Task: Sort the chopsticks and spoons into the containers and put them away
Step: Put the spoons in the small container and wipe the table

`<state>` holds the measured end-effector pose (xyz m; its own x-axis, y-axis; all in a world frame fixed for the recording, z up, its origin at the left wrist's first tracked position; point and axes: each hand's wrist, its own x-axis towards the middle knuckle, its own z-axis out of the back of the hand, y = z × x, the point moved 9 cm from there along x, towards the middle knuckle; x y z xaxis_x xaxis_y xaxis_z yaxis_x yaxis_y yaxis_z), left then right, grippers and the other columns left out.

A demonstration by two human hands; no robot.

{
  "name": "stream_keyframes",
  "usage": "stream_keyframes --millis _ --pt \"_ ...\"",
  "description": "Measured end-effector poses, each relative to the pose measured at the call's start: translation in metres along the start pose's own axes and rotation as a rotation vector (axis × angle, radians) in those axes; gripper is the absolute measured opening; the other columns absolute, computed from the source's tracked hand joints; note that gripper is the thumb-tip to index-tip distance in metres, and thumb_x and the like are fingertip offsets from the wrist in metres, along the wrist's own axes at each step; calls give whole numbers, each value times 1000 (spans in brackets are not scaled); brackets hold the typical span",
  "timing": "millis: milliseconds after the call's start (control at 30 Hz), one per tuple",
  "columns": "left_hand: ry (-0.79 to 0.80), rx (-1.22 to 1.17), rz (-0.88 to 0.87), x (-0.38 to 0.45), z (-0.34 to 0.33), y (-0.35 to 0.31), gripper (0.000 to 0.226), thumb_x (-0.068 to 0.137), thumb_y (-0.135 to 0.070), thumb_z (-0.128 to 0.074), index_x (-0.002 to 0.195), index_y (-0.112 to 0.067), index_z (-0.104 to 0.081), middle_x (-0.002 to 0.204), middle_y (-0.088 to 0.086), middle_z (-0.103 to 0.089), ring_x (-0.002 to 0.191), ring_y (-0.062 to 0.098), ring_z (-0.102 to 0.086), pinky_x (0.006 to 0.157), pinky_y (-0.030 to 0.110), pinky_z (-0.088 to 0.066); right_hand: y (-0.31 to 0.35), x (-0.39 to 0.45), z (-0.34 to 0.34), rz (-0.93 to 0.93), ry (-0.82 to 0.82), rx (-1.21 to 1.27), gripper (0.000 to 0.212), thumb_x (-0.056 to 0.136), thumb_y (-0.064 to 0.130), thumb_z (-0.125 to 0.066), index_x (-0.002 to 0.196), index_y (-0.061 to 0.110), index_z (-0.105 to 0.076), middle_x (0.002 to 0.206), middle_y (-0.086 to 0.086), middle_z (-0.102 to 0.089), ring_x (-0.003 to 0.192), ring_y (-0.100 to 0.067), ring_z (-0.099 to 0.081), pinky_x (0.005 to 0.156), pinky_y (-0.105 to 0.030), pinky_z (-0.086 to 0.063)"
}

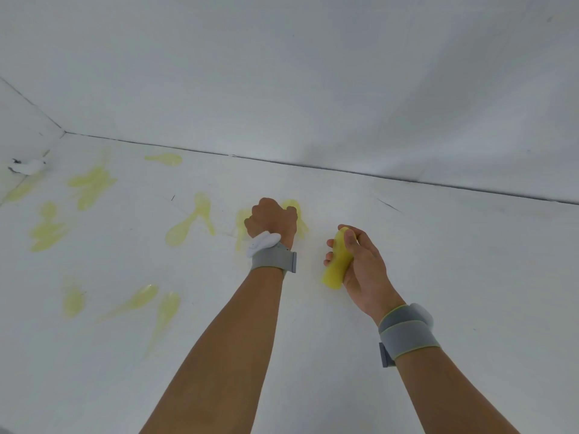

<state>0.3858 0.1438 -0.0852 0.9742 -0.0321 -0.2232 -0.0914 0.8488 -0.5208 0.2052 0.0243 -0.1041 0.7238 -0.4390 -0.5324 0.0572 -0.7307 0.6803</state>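
Note:
Pale yellow translucent spoons lie scattered over the white table [438,277]. One spoon [185,227] lies left of centre, and two more spoons [147,303] sit nearer the front left. My left hand [271,222] reaches forward, its fingers curled down onto a yellow spoon [296,206] that shows around the knuckles. My right hand [357,261] grips a stack of yellow spoons [338,261], held upright just above the table. No chopsticks or containers are in view.
A small white object [28,166] lies at the far left near the corner. White walls close off the table at the back and left. Both wrists carry grey bands.

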Motion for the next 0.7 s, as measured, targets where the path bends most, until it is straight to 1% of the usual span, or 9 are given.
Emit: stream_keyframes --millis 67,133,233,300,367,467,567,633,700 --pt "-25 75 -21 -1 5 -3 27 84 -33 -60 70 -14 -47 69 1 -52 57 22 -47 77 37 -41 0 1 1 4 2 -2 20 106 23 -50 120 12 -60 96 -15 -61 68 -25 -56 72 -39 -53" --pt "-46 147 -45 -3 6 -6 29 89 -36 -57 75 -14 -46 73 0 -50 61 23 -47 82 38 -36 -2 2 2 -3 -3 1 20 106 23 -50 120 12 -60 96 -15 -61 68 -24 -56 71 -39 -53" --pt "-35 158 -72 -2 2 -7 25 91 -34 -57 83 -10 -60 80 2 -61 68 26 -51 80 37 -31 -4 1 2 -8 -6 1 20 106 23 -51 120 12 -60 96 -15 -62 68 -24 -56 72 -39 -53" --pt "-25 106 -87 -1 1 -7 26 90 -35 -59 83 -11 -68 81 2 -68 71 26 -54 78 35 -29 -6 -1 0 -10 -4 -3 19 106 23 -51 118 13 -61 96 -15 -62 68 -25 -56 72 -40 -52" --pt "-10 28 -109 -5 1 -11 29 90 -37 -61 75 -13 -69 77 0 -69 76 27 -60 79 36 -33 -5 -2 0 -9 -10 -2 18 106 22 -50 117 12 -61 95 -15 -61 67 -24 -55 71 -39 -52" --pt "41 -127 -148 -22 8 -12 30 87 -39 -67 63 -20 -65 68 -3 -70 74 26 -65 85 40 -48 -6 -4 -2 -5 -21 -2 18 107 22 -49 116 12 -60 94 -15 -62 67 -24 -55 71 -39 -51" --pt "-15 -209 -95 -30 28 13 26 85 -38 -70 66 -21 -70 69 -2 -71 74 26 -67 77 37 -53 -9 -7 -6 -4 -22 -5 17 107 22 -49 115 12 -60 93 -15 -61 66 -24 -55 70 -38 -51" --pt "-64 -213 -17 -25 43 39 26 85 -37 -70 68 -17 -73 71 0 -72 74 27 -68 67 31 -49 -11 -9 -10 -7 -14 -14 17 107 21 -49 116 12 -59 93 -15 -61 65 -24 -55 70 -38 -51" --pt "-79 -203 20 -18 51 55 28 85 -37 -69 68 -15 -73 70 3 -71 71 29 -67 62 27 -42 -14 -9 -12 -17 -12 -16 17 107 21 -49 116 12 -59 94 -15 -61 65 -24 -55 70 -38 -51"
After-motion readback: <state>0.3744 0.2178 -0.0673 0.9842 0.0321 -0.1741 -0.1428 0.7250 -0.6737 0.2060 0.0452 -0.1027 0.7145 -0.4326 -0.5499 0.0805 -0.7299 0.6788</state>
